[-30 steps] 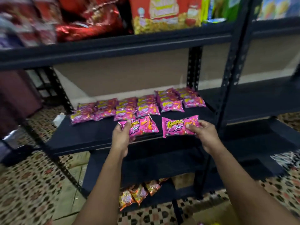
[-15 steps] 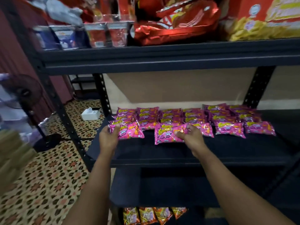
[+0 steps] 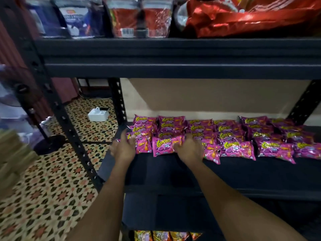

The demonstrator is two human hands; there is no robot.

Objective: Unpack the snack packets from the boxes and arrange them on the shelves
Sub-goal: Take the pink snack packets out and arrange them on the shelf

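Snack packets [image 3: 165, 145]: bright pink, yellow-green lettering. Shelf [image 3: 243, 173]: matte black. Floor tiles [image 3: 48, 193]: cream with dark green and salmon star pattern. Upper bag [image 3: 251, 20]: shiny red foil. Small box [image 3: 97, 115]: white.

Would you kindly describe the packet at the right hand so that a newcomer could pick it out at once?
Start at the dark metal rack and go to its middle shelf, where pink packets lie in rows. The one meant is the front packet near the left end, between both hands, its right edge under the right hand. Unlike its neighbours, it lies on top, label fully visible.
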